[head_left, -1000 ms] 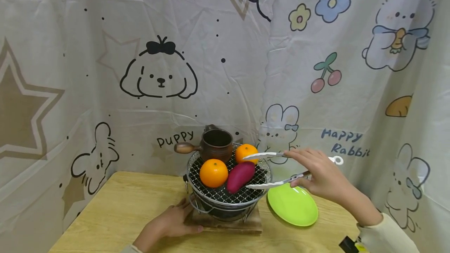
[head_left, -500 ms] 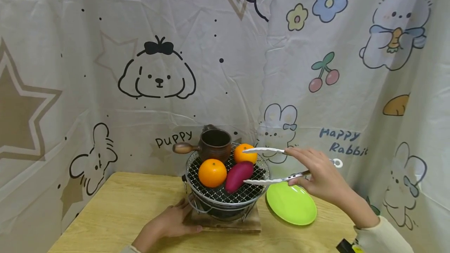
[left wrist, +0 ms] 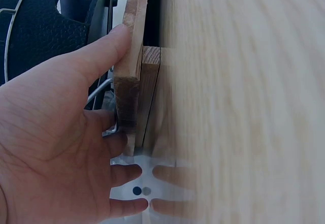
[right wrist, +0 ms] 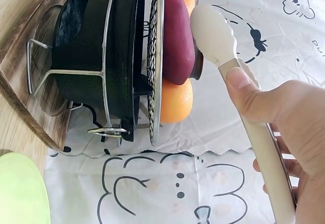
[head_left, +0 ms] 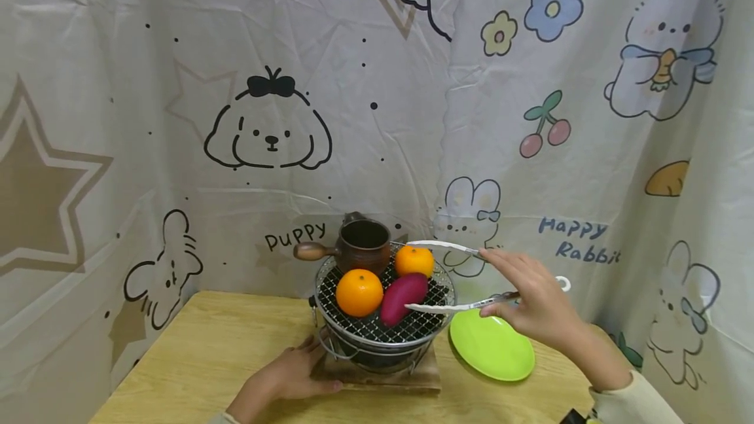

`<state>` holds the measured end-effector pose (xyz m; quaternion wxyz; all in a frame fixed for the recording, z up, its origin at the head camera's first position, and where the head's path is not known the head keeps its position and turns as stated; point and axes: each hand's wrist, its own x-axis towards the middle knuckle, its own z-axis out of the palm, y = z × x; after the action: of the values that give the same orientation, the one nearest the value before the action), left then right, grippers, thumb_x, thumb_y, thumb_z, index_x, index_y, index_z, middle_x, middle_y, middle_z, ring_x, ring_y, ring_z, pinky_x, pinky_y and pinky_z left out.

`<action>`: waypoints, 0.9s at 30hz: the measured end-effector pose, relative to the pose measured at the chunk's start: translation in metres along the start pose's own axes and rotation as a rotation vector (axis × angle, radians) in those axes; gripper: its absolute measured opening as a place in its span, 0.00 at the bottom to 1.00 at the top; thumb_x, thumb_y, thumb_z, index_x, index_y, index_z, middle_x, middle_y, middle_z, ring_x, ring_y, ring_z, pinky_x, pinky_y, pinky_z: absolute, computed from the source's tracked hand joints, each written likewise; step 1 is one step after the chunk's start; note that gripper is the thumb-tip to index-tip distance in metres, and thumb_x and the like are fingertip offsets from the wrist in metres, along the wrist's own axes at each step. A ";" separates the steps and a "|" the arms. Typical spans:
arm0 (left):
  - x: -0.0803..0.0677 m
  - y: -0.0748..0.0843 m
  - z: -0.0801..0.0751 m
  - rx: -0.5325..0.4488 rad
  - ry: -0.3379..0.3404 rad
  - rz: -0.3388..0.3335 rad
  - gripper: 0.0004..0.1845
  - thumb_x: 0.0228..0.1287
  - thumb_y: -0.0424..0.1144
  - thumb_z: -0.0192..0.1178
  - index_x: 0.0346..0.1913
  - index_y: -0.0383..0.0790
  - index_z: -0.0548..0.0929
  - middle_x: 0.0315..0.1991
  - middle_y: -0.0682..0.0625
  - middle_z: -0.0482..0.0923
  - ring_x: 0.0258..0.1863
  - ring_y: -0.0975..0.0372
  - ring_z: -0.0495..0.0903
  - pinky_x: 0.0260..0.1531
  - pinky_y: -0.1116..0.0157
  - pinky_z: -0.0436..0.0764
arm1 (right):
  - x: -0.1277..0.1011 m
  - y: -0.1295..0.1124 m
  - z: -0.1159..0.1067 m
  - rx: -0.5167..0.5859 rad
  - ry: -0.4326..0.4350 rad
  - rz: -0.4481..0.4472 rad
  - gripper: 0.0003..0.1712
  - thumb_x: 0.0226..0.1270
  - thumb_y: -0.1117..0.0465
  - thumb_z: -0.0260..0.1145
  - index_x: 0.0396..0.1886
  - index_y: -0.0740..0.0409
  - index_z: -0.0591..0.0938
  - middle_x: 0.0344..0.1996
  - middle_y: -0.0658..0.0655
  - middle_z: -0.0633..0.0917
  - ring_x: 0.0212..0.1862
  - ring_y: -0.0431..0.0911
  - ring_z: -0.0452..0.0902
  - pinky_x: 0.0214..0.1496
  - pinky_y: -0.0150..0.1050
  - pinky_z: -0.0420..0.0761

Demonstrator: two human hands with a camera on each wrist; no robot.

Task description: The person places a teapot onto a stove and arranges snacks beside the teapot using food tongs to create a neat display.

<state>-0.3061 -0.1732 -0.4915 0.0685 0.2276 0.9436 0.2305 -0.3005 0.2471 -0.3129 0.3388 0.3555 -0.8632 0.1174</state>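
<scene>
Where cartoon curtains [head_left: 530,116] hang, wooden table [head_left: 206,352].

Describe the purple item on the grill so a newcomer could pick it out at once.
On the wooden table stands a small round grill on a wooden base, steadied by the left hand. On its mesh lies the purple sweet potato, between two oranges, just in front of the brown pot. It alone is elongated and purple, and the white tongs in the right hand open around it.

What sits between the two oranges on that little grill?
In the head view, the purple sweet potato lies aslant between the front orange and the back orange, on the grill mesh.
</scene>
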 end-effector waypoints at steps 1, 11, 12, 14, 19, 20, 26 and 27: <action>0.000 0.000 0.000 0.000 -0.001 -0.001 0.54 0.61 0.69 0.63 0.78 0.34 0.62 0.76 0.30 0.61 0.74 0.31 0.61 0.68 0.30 0.62 | 0.000 0.000 0.000 0.004 0.008 -0.001 0.57 0.39 0.46 0.85 0.73 0.55 0.74 0.63 0.61 0.82 0.59 0.56 0.78 0.58 0.58 0.77; 0.000 0.001 0.002 -0.015 0.006 -0.025 0.55 0.60 0.69 0.65 0.78 0.34 0.62 0.75 0.26 0.59 0.72 0.30 0.64 0.68 0.31 0.62 | 0.001 -0.005 0.001 0.038 0.100 -0.010 0.58 0.45 0.39 0.80 0.75 0.57 0.71 0.66 0.62 0.80 0.62 0.59 0.77 0.61 0.62 0.75; 0.000 0.001 0.002 -0.014 0.008 -0.022 0.54 0.60 0.69 0.65 0.78 0.34 0.62 0.75 0.26 0.59 0.72 0.30 0.64 0.68 0.31 0.63 | 0.001 -0.006 0.001 0.035 0.110 -0.007 0.58 0.45 0.39 0.81 0.75 0.58 0.71 0.66 0.63 0.80 0.62 0.59 0.77 0.62 0.61 0.74; -0.001 0.002 0.002 -0.011 0.019 -0.014 0.54 0.60 0.69 0.65 0.78 0.34 0.62 0.76 0.26 0.58 0.71 0.30 0.64 0.67 0.31 0.63 | 0.000 -0.007 0.000 0.030 0.126 0.011 0.59 0.41 0.42 0.83 0.75 0.58 0.71 0.67 0.63 0.79 0.63 0.59 0.76 0.64 0.59 0.73; -0.002 0.005 0.000 -0.008 0.027 -0.008 0.54 0.60 0.67 0.66 0.78 0.34 0.62 0.76 0.26 0.58 0.70 0.29 0.65 0.66 0.30 0.65 | -0.004 -0.006 -0.003 0.025 0.166 0.042 0.61 0.36 0.49 0.85 0.75 0.57 0.70 0.67 0.63 0.79 0.64 0.59 0.76 0.74 0.40 0.66; -0.002 0.005 0.000 -0.006 0.025 -0.008 0.54 0.60 0.66 0.66 0.78 0.34 0.61 0.76 0.26 0.58 0.70 0.29 0.64 0.66 0.30 0.65 | -0.006 -0.005 -0.004 0.027 0.178 0.041 0.60 0.39 0.46 0.84 0.75 0.57 0.70 0.67 0.64 0.79 0.64 0.60 0.76 0.75 0.35 0.63; -0.002 0.006 -0.002 0.003 0.019 -0.002 0.52 0.61 0.65 0.66 0.77 0.33 0.62 0.75 0.25 0.60 0.72 0.30 0.63 0.65 0.30 0.67 | -0.014 0.002 -0.004 0.031 0.231 0.044 0.56 0.56 0.27 0.64 0.76 0.58 0.69 0.66 0.66 0.79 0.63 0.62 0.75 0.76 0.25 0.54; -0.002 0.006 -0.002 0.002 0.017 -0.003 0.52 0.61 0.65 0.66 0.78 0.33 0.62 0.74 0.25 0.60 0.72 0.30 0.63 0.64 0.30 0.67 | -0.016 0.004 -0.004 0.026 0.237 0.055 0.56 0.55 0.28 0.67 0.76 0.58 0.69 0.66 0.66 0.79 0.63 0.62 0.75 0.76 0.25 0.54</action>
<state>-0.3023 -0.1696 -0.4871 0.0605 0.2243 0.9447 0.2313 -0.2927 0.2600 -0.3202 0.4305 0.3199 -0.8248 0.1791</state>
